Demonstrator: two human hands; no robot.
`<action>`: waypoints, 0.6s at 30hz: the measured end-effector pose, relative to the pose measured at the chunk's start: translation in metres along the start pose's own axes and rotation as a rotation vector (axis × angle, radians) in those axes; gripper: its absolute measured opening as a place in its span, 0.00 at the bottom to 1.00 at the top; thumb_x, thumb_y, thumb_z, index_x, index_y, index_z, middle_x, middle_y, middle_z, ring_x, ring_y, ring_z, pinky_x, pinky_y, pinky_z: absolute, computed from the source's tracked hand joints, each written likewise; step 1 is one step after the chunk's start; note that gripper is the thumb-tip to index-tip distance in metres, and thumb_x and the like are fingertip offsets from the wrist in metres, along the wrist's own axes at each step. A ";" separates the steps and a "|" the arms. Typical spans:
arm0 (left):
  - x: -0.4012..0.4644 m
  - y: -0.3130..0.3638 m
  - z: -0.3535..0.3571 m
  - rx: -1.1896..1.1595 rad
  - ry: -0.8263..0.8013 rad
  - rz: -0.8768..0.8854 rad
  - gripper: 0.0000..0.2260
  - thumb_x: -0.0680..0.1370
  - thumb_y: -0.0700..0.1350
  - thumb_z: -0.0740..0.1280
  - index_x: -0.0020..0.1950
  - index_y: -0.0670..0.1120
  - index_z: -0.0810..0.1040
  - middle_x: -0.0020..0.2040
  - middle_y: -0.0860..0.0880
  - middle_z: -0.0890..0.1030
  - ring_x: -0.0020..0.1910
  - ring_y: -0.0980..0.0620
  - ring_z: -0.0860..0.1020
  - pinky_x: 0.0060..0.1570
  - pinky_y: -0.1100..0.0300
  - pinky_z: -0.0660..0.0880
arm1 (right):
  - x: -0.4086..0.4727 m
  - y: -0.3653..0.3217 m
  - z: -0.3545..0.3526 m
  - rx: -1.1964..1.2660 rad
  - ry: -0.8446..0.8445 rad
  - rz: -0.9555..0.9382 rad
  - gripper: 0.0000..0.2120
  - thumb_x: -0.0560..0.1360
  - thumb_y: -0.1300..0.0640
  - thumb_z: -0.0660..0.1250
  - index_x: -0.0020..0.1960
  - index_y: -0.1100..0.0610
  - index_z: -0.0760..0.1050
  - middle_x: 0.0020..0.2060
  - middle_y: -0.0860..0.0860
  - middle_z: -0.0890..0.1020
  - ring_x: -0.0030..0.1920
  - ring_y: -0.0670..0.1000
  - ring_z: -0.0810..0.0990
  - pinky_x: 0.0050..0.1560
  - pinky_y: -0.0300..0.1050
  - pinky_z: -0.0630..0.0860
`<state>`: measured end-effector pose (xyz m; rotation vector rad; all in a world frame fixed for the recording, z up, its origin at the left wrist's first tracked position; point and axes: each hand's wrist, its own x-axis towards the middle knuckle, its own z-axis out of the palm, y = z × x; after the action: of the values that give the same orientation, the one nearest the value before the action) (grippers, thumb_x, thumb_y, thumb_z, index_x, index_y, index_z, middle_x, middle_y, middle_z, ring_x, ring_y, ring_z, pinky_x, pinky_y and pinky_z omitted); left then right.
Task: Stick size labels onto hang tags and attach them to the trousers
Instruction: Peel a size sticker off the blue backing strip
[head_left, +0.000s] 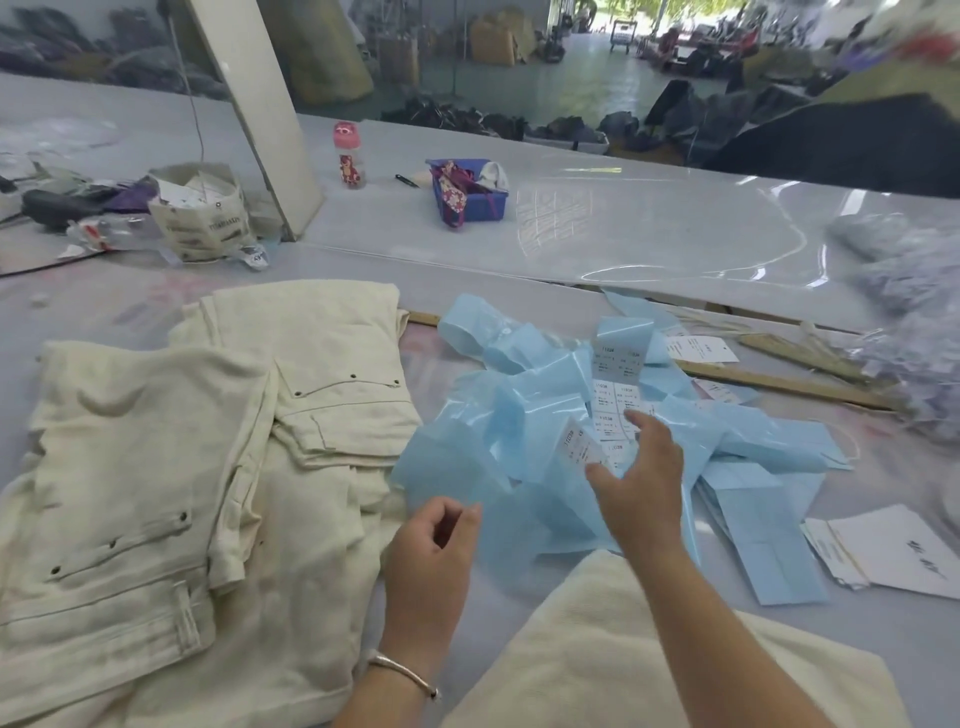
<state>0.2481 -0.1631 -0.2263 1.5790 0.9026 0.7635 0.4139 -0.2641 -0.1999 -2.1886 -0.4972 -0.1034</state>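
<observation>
Head view, table (649, 223), grey and glossy, carrying all items listed.

Containers: blue plastic tray (485, 200) at the far middle, holding patterned purple-and-red fabric strips and a white piece of cloth; strips spill over its near rim. Cream printed paper bag (208, 223) at far left, upright and open-topped, holding white paper scraps. Pink-capped clear bottle with a red bear figure (349, 156), upright, left of the tray.

Task items: cream cotton trousers (171, 467), several pairs stacked at left, waistbands with dark rivets facing up, long axis running from the near left toward the far middle. A further cream fabric piece (597, 649) lies under the forearms at the near edge. Pale blue backing strips (519, 395), loose and curling, heaped in the centre. Among them a strip of white printed size labels (615, 384), long axis running away from the viewer, near end under the right hand. White card hang tags (893, 556), stacked at near right, long edge angled toward the far left; another single tag (701, 349) lies beyond the heap.

Left hand (431, 545): fingers loosely curled, thumb near forefinger; whether it pinches the blue strip edge cannot be told. Silver bracelet on its wrist.

Right hand (641, 478): grip on one peeled white label (579, 441), pinched at the thumb; remaining fingers spread over the label strip.
</observation>
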 end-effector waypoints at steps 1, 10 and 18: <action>-0.001 0.000 0.002 -0.006 -0.028 -0.002 0.14 0.76 0.41 0.70 0.32 0.41 0.73 0.24 0.55 0.69 0.27 0.55 0.65 0.30 0.62 0.64 | 0.012 0.006 -0.004 -0.044 -0.196 0.119 0.33 0.68 0.60 0.73 0.70 0.56 0.66 0.65 0.54 0.71 0.66 0.56 0.67 0.66 0.53 0.66; 0.000 0.013 0.016 0.037 -0.113 0.153 0.07 0.75 0.42 0.72 0.39 0.52 0.79 0.38 0.57 0.80 0.36 0.59 0.76 0.36 0.69 0.70 | 0.026 0.006 -0.018 0.150 -0.446 0.081 0.07 0.69 0.59 0.76 0.36 0.58 0.79 0.34 0.53 0.81 0.37 0.49 0.76 0.41 0.41 0.71; 0.019 0.035 0.013 0.256 -0.104 0.406 0.16 0.75 0.46 0.73 0.62 0.49 0.79 0.57 0.58 0.80 0.58 0.55 0.76 0.57 0.54 0.74 | -0.014 -0.027 -0.017 0.715 -0.579 0.173 0.11 0.72 0.71 0.69 0.53 0.63 0.79 0.42 0.59 0.86 0.42 0.52 0.84 0.45 0.38 0.78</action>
<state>0.2744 -0.1568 -0.1938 2.0460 0.6264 0.8610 0.3919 -0.2672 -0.1724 -1.5141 -0.5477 0.7151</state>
